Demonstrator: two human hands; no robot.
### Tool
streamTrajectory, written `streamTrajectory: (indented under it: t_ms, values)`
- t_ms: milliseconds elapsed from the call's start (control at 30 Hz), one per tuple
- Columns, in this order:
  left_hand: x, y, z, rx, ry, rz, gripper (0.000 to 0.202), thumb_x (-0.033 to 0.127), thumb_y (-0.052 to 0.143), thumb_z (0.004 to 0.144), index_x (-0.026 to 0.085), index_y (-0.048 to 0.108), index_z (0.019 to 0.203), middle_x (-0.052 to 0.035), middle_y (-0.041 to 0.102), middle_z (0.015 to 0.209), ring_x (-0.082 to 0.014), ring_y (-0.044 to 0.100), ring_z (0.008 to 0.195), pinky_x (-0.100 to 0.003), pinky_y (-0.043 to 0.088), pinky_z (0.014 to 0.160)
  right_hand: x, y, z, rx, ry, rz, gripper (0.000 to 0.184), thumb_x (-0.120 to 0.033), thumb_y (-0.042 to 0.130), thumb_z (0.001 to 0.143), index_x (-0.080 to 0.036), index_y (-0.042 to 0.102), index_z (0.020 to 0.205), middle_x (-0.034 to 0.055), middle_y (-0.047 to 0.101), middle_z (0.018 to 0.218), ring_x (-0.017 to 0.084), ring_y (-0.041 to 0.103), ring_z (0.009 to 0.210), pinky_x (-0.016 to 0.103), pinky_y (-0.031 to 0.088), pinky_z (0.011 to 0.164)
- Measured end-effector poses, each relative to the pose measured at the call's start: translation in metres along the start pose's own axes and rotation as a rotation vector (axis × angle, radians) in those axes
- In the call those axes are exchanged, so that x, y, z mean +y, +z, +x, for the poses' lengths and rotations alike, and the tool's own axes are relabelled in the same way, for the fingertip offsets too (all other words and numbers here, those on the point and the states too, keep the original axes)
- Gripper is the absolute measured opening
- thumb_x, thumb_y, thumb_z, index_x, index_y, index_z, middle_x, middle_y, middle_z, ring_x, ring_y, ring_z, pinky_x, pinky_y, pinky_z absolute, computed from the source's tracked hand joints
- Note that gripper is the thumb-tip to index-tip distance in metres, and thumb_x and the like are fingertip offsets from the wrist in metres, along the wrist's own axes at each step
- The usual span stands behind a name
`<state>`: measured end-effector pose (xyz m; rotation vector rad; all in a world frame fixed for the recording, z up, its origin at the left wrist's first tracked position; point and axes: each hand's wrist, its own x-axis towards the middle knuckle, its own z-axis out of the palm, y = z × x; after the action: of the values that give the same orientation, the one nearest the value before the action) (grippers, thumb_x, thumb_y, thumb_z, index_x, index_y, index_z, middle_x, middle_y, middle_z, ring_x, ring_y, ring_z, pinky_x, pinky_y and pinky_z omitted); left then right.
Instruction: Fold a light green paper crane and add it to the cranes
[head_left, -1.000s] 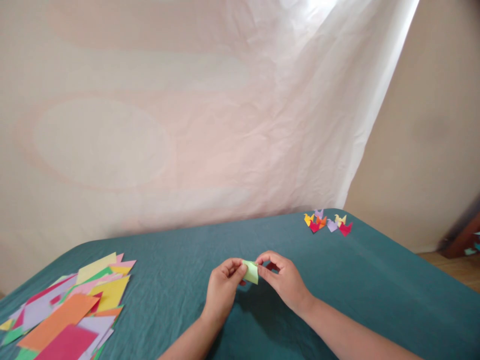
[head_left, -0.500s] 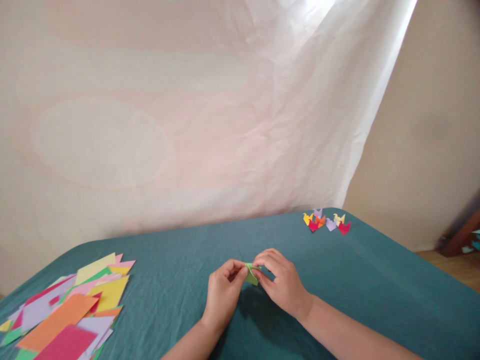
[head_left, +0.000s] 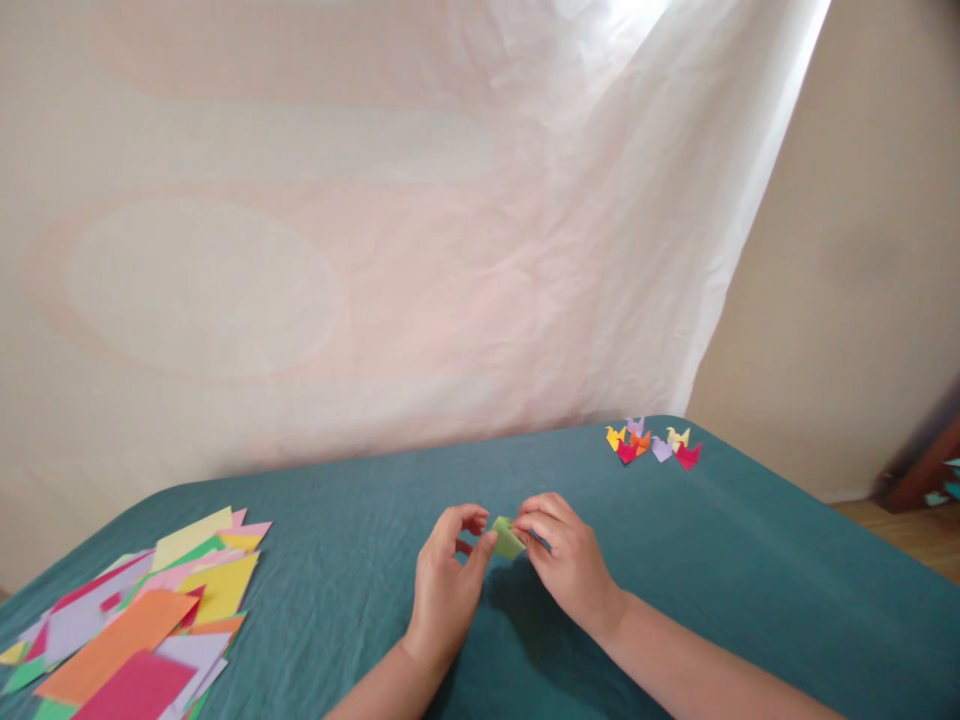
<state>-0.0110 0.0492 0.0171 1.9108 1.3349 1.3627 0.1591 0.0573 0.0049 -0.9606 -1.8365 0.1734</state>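
Observation:
A small folded piece of light green paper point(head_left: 508, 540) is held up a little above the table, between my two hands. My right hand point(head_left: 564, 548) pinches its right side between thumb and fingertips. On the other side, my left hand point(head_left: 451, 567) has its thumb and fingers apart, with the tips close to the paper's left edge. Whether the left thumb still touches the paper is hard to make out. A dark shadow falls on the cloth below the hands.
The table point(head_left: 337, 560) has a dark green cloth. Colourful loose paper sheets point(head_left: 116, 650) lie heaped at the left. Several small folded paper birds point(head_left: 652, 443) sit at the far right corner. A pale hanging sheet point(head_left: 420, 250) stands behind the table.
My left fingers have opened from their pinch on the green paper. The paper has turned in my right hand and now shows a flatter face.

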Motion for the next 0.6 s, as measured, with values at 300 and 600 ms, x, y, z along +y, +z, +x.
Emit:
streamTrajectory:
  t_ms: [300,600]
  values:
    - [-0.0049,0.0009,0.0014,-0.023,0.036,0.086,0.012,0.020,0.062,0.080,0.021,0.059,0.091,0.0006,0.061,0.084,-0.0150,0.058,0.079,-0.025,0.047,0.069,0.0007,0.0004,-0.0011,0.008,0.010,-0.002,0.012,-0.017,0.056,0.088,-0.022,0.067,0.085,0.0051,0.059,0.086,0.019,0.055,0.085,0.031,0.046,0.075]
    - [0.0001,0.0000,0.0012,-0.066,-0.004,0.058,0.006,0.023,0.058,0.082,0.020,0.062,0.079,0.0013,0.065,0.077,-0.0145,0.061,0.073,-0.024,0.046,0.069,0.0013,0.0019,-0.0007,0.000,0.011,0.069,0.014,-0.012,0.056,0.087,-0.022,0.066,0.083,0.0040,0.061,0.088,0.019,0.055,0.087,0.031,0.046,0.076]
